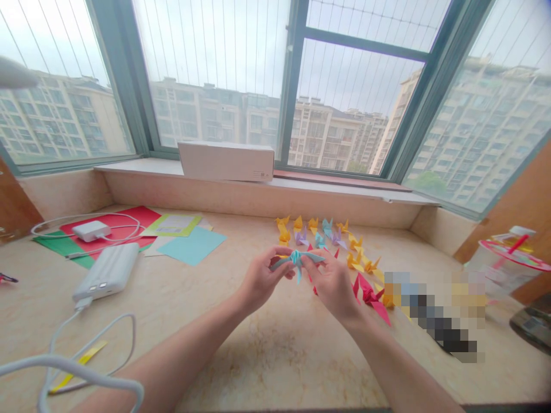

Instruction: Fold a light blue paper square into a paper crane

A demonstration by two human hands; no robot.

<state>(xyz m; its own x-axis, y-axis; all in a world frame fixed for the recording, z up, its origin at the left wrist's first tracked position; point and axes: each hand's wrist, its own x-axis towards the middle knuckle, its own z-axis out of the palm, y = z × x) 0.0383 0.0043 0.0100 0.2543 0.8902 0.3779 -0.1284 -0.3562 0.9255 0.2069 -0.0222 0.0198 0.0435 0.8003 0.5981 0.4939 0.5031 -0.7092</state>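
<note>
Between my two hands is a light blue origami crane [296, 258], held above the stone counter. The fingers of my left hand [264, 278] pinch its left side. My right hand [333, 281] grips the right side, thumb toward the middle folds. Just beyond my hands stand several small paper cranes in yellow, light blue and purple, such as a yellow crane [313, 224] in the back row. Beside my right wrist lies a larger red crane [371, 293]. My right hand partly covers other red ones.
Coloured paper sheets, a blue sheet [192, 245] among them, lie at left near a white charger [91, 230], a power bank [107, 271] and looping white cables. A white box [226, 162] sits on the windowsill. A plastic cup [508, 264] with a red straw stands far right.
</note>
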